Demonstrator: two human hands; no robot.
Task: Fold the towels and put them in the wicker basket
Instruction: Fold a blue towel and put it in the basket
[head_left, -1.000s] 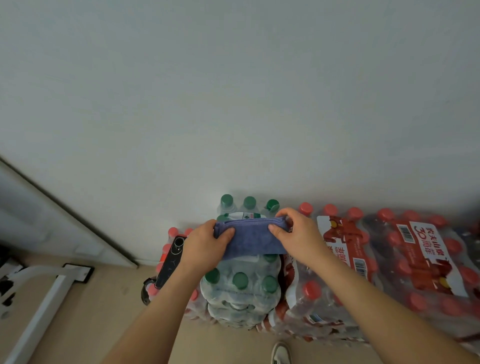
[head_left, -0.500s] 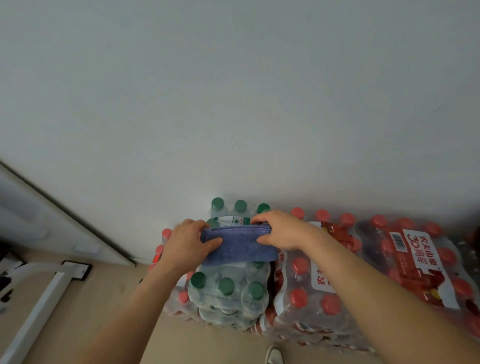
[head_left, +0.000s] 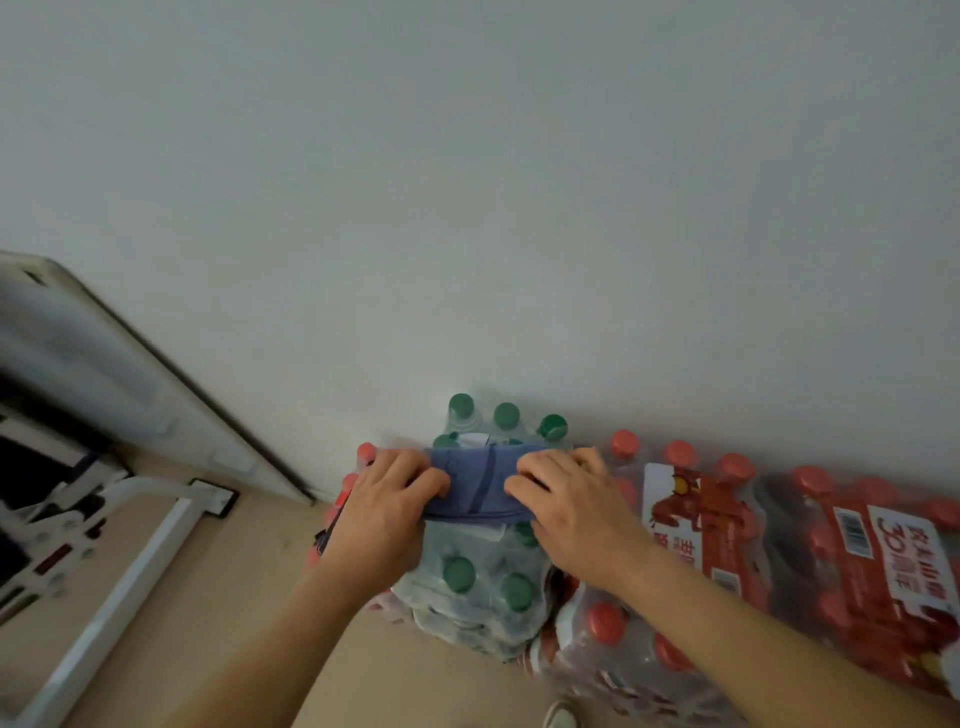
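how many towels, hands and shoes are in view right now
blue towel: 1
hands: 2, left hand and right hand, both holding it
shoe: 1, only the tip shows at the bottom edge
total: 4

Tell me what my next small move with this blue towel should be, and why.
Probably fold one end across onto the other. The blue towel lies as a narrow strip on the pack of green-capped bottles, and your left hand and right hand each grip one end, so it looks only partly folded. No wicker basket is in view.
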